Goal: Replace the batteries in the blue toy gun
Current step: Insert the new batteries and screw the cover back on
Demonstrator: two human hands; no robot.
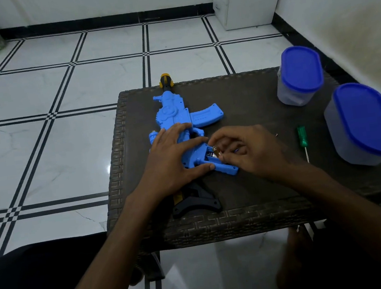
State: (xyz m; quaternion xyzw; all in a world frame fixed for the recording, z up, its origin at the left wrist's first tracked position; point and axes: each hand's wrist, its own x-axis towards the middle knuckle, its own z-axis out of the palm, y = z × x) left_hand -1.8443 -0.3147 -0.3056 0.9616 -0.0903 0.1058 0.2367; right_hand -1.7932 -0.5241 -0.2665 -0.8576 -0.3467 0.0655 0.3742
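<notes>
Batteries (pixel 215 151) sit half-hidden in the blue toy gun's (pixel 176 115) grip compartment, right hand (pixel 245 152) pinching one. Left hand (pixel 174 156) presses flat on the gun, near the worktop's (pixel 250 192) left edge. Two lidded containers (pixel 298 75) at the right edge; contents unclear.

Blue toy gun (pixel 176 112) flat, compartment open

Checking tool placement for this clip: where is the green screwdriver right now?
In the head view, the green screwdriver lies on the table, to the right of the right hand, just left of the nearer blue-lidded container.
</notes>
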